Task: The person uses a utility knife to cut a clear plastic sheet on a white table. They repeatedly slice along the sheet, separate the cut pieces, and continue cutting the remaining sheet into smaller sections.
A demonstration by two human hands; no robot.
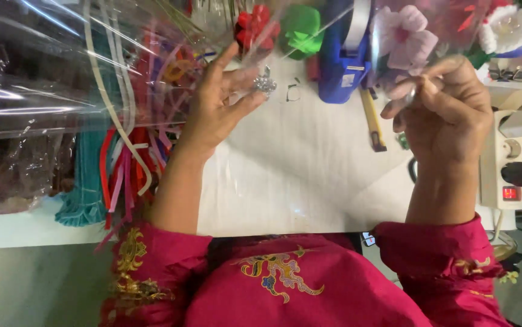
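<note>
I see the left hand (218, 103) with fingers spread, its fingertips lightly pinching a small silver glittery ornament (265, 82) over the white table (291, 169), just left of the blue tape dispenser (341, 60). The right hand (446, 112), to the right of that dispenser and near the pink artificial flower (403, 39), is closed in a pinch on something thin and clear, maybe a wire or a piece of tape; I cannot tell which. I judge the step is fixing the ornament, and the next move calls for bringing both hands together carefully under the cellophane sheet (61, 72).
</note>
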